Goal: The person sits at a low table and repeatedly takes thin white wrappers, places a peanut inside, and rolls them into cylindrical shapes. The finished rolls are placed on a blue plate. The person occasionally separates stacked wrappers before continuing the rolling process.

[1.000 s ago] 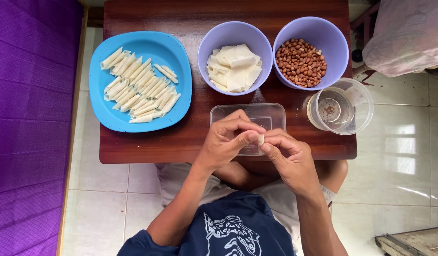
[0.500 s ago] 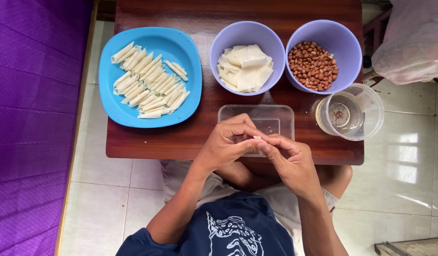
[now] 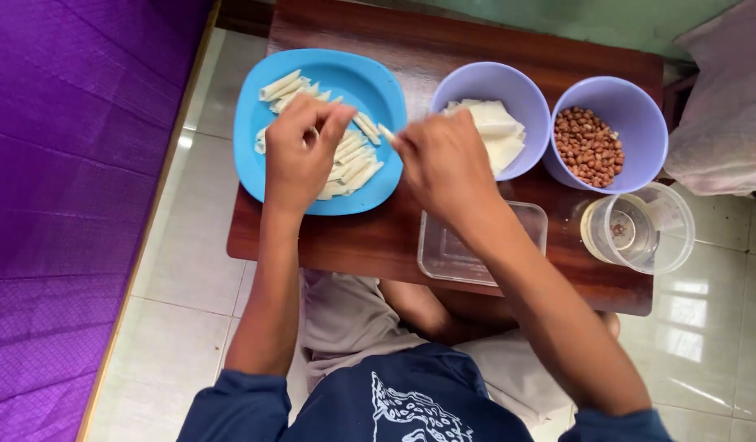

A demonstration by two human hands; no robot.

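Head view: both hands are now reaching over the blue plate (image 3: 267, 176), away from the clear box (image 3: 452, 254). Right hand (image 3: 443, 168) is pinching a white roll (image 3: 386, 131). Left hand (image 3: 300, 155) is touching the rolls (image 3: 353, 168), fingers curled.

A small white roll (image 3: 385, 131) is pinched at the tips of the right hand (image 3: 443, 168). It is thin and pale, and it pokes out to the side, just above the edge of the blue plate (image 3: 267, 184). More white rolls (image 3: 353, 168) lie in a pile on this plate, side by side and slanted. The left hand (image 3: 300, 155) rests on top of the pile, with its fingers touching the rolls.
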